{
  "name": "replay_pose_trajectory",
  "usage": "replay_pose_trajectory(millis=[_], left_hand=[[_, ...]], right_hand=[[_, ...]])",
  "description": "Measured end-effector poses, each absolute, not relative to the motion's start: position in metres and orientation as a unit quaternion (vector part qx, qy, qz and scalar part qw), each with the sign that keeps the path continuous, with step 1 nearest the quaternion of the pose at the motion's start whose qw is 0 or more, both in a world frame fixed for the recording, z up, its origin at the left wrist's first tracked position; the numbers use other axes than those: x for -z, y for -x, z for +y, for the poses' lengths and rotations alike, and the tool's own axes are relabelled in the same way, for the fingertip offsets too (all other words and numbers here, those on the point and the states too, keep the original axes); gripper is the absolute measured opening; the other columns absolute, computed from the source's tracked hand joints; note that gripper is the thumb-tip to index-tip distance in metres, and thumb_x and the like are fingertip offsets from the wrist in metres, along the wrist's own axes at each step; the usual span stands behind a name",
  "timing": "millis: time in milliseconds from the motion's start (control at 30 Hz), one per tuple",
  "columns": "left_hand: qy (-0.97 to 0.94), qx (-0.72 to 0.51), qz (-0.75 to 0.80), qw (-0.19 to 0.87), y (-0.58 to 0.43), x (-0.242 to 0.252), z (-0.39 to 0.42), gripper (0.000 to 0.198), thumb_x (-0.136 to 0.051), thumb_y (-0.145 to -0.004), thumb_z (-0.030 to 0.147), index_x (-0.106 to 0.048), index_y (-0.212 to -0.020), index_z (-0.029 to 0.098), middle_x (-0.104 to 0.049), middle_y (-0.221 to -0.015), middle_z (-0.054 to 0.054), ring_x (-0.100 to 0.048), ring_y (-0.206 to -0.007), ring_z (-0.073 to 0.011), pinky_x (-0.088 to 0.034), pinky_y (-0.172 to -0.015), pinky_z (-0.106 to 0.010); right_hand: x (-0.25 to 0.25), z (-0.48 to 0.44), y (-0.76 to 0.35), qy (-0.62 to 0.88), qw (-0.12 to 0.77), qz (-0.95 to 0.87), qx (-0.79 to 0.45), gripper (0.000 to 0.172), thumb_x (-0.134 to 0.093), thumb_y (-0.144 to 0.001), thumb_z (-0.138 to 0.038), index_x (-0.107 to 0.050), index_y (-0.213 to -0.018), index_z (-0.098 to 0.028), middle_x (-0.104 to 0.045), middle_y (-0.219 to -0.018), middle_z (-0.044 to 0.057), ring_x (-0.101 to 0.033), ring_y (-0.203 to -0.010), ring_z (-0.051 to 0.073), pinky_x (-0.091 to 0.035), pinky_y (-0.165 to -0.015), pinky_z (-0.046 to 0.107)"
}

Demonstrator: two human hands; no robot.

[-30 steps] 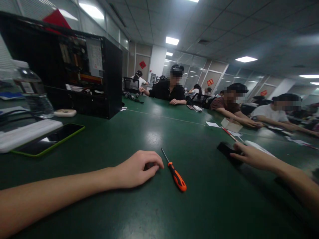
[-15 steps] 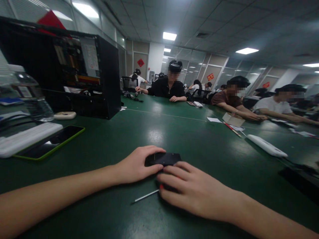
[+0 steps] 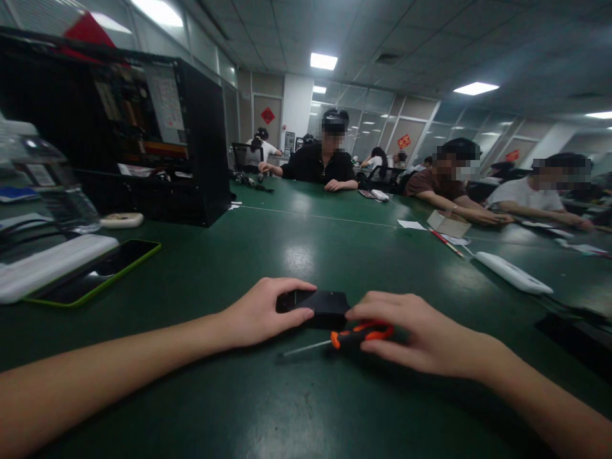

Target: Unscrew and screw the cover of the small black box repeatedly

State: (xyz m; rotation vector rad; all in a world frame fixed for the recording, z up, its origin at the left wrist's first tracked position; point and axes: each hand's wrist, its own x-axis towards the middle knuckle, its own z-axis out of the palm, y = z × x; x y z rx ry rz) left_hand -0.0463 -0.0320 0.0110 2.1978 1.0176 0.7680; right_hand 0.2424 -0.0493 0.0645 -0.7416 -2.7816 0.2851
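A black rectangular box (image 3: pixel 329 306) lies on the green table in front of me. My left hand (image 3: pixel 268 311) grips its left end, thumb on the near side and fingers over the far side. To the right of the box, my right hand (image 3: pixel 411 331) is closed around the handle of a screwdriver (image 3: pixel 356 334) with an orange and black grip. Its metal shaft points left, low over the table on the near side of the box. The right fingertips come close to the box's right end; whether they touch it I cannot tell.
An open computer case (image 3: pixel 205 140) stands at the left, near a water bottle (image 3: pixel 62 185), a green-edged phone (image 3: pixel 95 274) and a white power strip (image 3: pixel 52 264). At the right lie a white device (image 3: pixel 514 273) and a small cardboard box (image 3: pixel 448 224). Several people sit around the table.
My right hand has moved right, off the near side of the box, taking the screwdriver with it and bringing its handle into view. My left hand stays on the box.
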Motion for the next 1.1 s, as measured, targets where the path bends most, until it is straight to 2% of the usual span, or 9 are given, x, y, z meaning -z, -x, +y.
replay_pose_trajectory(millis=[100,167,267,367,467,767,1100], left_hand=[[-0.821,-0.275,0.391,0.312,0.048,-0.012,-0.032,0.046,-0.068,-0.091,0.042,-0.065,-0.133,0.022,-0.072,-0.125,-0.006,-0.067,-0.109,-0.0263,-0.05,-0.09,-0.036],[-0.816,-0.266,0.396,0.325,0.049,-0.012,-0.031,0.049,-0.069,-0.09,0.045,-0.064,-0.134,0.024,-0.071,-0.126,-0.006,-0.067,-0.109,-0.0272,-0.05,-0.089,-0.036],[-0.812,-0.262,0.394,0.342,0.05,-0.013,-0.031,0.049,-0.07,-0.089,0.046,-0.064,-0.134,0.026,-0.071,-0.126,-0.005,-0.066,-0.11,-0.027,-0.049,-0.091,-0.036],[-0.811,-0.262,0.39,0.349,0.049,-0.014,-0.031,0.05,-0.072,-0.088,0.044,-0.064,-0.134,0.026,-0.071,-0.126,-0.005,-0.066,-0.109,-0.0262,-0.049,-0.091,-0.035],[-0.813,-0.265,0.391,0.34,0.049,-0.013,-0.03,0.05,-0.072,-0.088,0.044,-0.065,-0.134,0.025,-0.071,-0.125,-0.005,-0.067,-0.107,-0.0264,-0.05,-0.089,-0.035],[-0.818,-0.268,0.388,0.33,0.049,-0.009,-0.03,0.05,-0.07,-0.089,0.046,-0.065,-0.134,0.024,-0.071,-0.126,-0.006,-0.066,-0.109,-0.0273,-0.05,-0.089,-0.035],[-0.816,-0.273,0.384,0.336,0.048,-0.009,-0.029,0.049,-0.07,-0.089,0.045,-0.065,-0.133,0.024,-0.072,-0.123,-0.006,-0.066,-0.108,-0.0278,-0.05,-0.09,-0.036]], right_hand=[[-0.069,-0.044,-0.25,0.302,0.34,-0.874,-0.171,0.038,-0.074,-0.087,-0.031,-0.062,-0.123,-0.025,-0.071,-0.105,0.005,-0.073,-0.092,0.019,-0.062,-0.08,0.032],[-0.069,-0.042,-0.248,0.305,0.447,-0.813,-0.217,0.037,-0.074,-0.087,-0.028,-0.061,-0.122,-0.03,-0.071,-0.103,0.003,-0.075,-0.09,0.021,-0.065,-0.079,0.037],[-0.067,-0.044,-0.241,0.275,0.524,-0.769,-0.242,0.036,-0.07,-0.09,-0.023,-0.06,-0.123,-0.035,-0.071,-0.102,0.001,-0.075,-0.088,0.021,-0.067,-0.077,0.039],[-0.064,-0.051,-0.232,0.264,0.577,-0.737,-0.234,0.042,-0.068,-0.092,-0.024,-0.055,-0.13,-0.036,-0.069,-0.108,0.002,-0.075,-0.088,0.021,-0.068,-0.077,0.042],[-0.063,-0.058,-0.224,0.258,0.603,-0.726,-0.207,0.042,-0.068,-0.092,-0.024,-0.055,-0.13,-0.035,-0.068,-0.112,0.004,-0.075,-0.088,0.022,-0.068,-0.08,0.044],[-0.056,-0.058,-0.207,0.199,0.591,-0.766,-0.157,0.044,-0.059,-0.094,-0.008,-0.053,-0.13,-0.034,-0.065,-0.117,0.002,-0.074,-0.095,0.018,-0.067,-0.085,0.041],[-0.051,-0.053,-0.209,0.208,0.549,-0.795,-0.152,0.05,-0.057,-0.095,-0.01,-0.051,-0.137,-0.036,-0.063,-0.121,0.004,-0.072,-0.099,0.019,-0.066,-0.087,0.041]])
